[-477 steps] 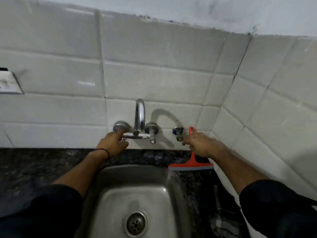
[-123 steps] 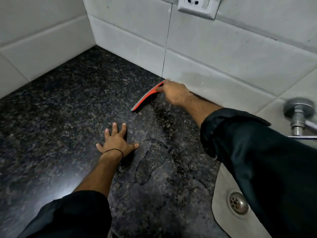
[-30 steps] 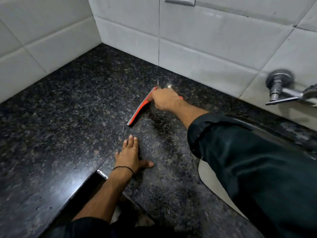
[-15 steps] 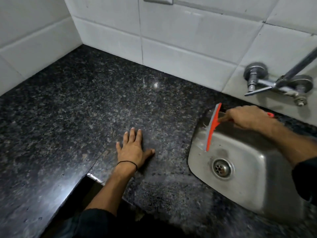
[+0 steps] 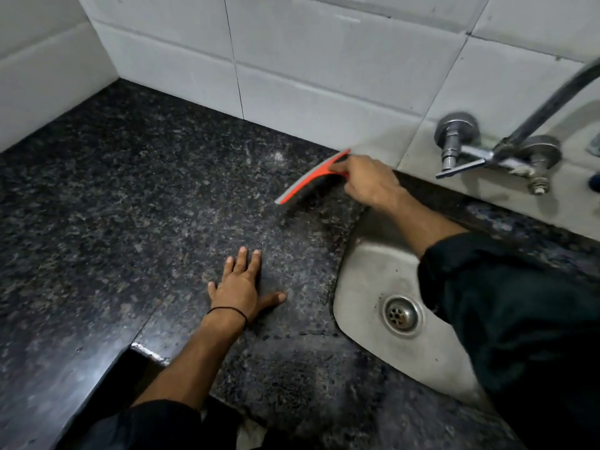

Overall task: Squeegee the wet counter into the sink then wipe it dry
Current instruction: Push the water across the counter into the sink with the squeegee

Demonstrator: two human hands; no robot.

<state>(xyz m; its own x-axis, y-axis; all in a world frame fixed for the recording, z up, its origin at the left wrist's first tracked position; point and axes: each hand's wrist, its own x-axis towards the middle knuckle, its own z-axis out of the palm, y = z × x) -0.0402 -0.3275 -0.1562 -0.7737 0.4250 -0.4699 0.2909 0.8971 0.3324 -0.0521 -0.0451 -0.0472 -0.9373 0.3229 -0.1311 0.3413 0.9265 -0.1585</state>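
My right hand grips the handle of the red squeegee. Its blade is over the dark speckled granite counter, just left of the steel sink and close to the back wall. I cannot tell whether the blade touches the stone. My left hand lies flat on the counter with fingers spread, nearer to me and left of the sink's rim. A black band circles that wrist. The sink's drain shows below my right sleeve.
A chrome wall tap with a raised spout sticks out above the sink at the right. White tiled walls close the counter at the back and left. The counter's front edge has a notch near my left forearm.
Half a second ago the squeegee was over the sink basin; my right hand has since carried it left, back over the counter near the wall. My left hand has stayed flat in place.
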